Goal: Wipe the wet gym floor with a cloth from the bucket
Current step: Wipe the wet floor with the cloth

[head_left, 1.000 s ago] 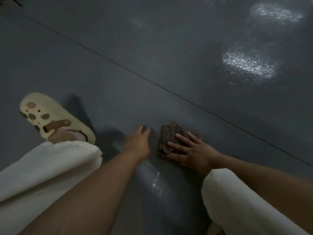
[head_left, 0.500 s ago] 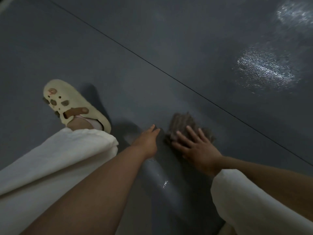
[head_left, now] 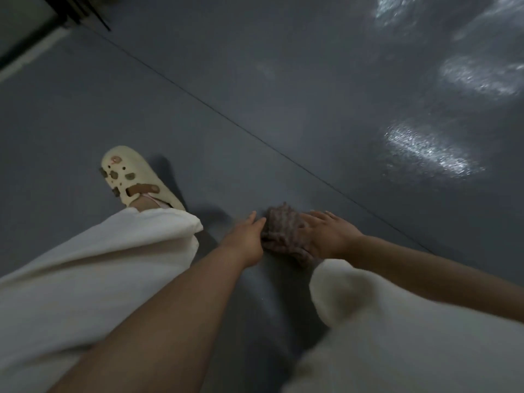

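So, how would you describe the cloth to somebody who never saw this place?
Find the grey floor with one thin dark seam crossing it. Near the bottom, between two white trouser legs, lies the cloth. It is the only brown, nubbly, crumpled thing, under the right hand, with the left hand beside it.

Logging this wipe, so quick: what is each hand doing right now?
Left hand: open, fingers straight, its fingertips at the cloth's left edge.
Right hand: open, pressing flat on the cloth, no grip around it.
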Tool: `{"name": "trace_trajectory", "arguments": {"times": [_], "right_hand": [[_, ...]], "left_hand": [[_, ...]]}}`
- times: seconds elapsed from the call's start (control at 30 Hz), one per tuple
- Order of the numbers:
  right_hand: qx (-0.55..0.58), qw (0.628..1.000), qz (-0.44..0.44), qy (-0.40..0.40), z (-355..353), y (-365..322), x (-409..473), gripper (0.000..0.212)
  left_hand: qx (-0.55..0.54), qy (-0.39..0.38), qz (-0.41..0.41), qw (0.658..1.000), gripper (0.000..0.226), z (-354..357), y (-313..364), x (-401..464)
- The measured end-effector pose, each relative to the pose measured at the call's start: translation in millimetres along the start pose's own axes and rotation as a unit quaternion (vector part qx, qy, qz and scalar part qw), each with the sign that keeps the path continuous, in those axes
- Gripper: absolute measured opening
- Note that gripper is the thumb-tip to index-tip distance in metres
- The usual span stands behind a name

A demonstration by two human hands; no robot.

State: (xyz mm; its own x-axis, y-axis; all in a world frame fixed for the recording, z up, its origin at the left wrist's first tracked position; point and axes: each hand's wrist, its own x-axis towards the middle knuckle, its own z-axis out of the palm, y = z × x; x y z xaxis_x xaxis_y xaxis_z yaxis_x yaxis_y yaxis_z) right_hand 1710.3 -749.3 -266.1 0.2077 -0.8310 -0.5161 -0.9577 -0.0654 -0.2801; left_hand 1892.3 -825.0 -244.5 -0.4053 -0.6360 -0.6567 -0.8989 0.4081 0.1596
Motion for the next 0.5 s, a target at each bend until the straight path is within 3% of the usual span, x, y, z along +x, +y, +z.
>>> {"name": "trace_trajectory", "arguments": {"times": [0.13, 0.33, 0.5], "right_hand": [[0.002, 0.998, 0.053, 0.024, -26.3, 3.6, -42.0, 0.047], [0.036, 0.991, 0.088, 0.097, -55.5, 2.0, -75.4, 0.045], [0.050, 0.990, 0.100, 0.088, -50.7, -2.5, -76.3, 0.044]], "left_hand": [[0.040, 0.025, 0.033, 0.998, 0.068, -25.0, 18.8, -29.4], [0.093, 0.054, 0.060, 0.992, 0.070, -47.6, 39.2, -48.8], [0.065, 0.051, 0.058, 0.995, 0.067, -31.7, 44.1, -36.3]]}}
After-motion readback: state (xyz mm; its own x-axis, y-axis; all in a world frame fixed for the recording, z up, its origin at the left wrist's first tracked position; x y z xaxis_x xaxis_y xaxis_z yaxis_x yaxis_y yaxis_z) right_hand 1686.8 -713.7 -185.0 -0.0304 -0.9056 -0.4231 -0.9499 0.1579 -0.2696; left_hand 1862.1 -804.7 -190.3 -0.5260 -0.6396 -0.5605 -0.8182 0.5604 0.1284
